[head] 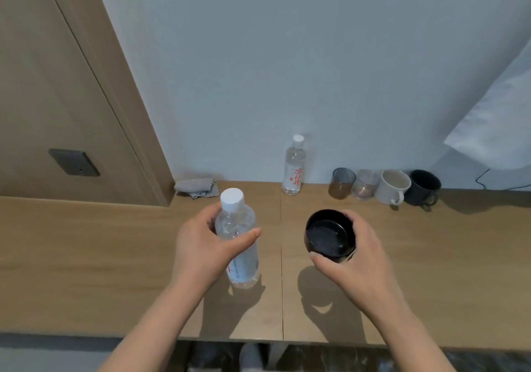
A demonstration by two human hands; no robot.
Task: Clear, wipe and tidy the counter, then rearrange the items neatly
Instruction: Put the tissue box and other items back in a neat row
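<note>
Worktop [115,256]: wooden, against a pale wall.
Left hand [201,245]: fingers grasping a clear bottle [240,245], centre of frame.
Right hand [353,256]: fingers grasping a black bowl [329,235].
Back edge: grey cloth [196,187], second bottle [293,167], two glasses [342,183], white mug [392,186], black mug [423,187].

Left hand [201,245] gripping water bottle [238,239], right hand [353,253] gripping black bowl [330,235]

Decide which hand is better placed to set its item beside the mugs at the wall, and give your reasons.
Right. The right hand already holds the black bowl, and the mugs stand on that side. The left hand has its grip on a bottle further left, and would probably need to cross over.
</note>
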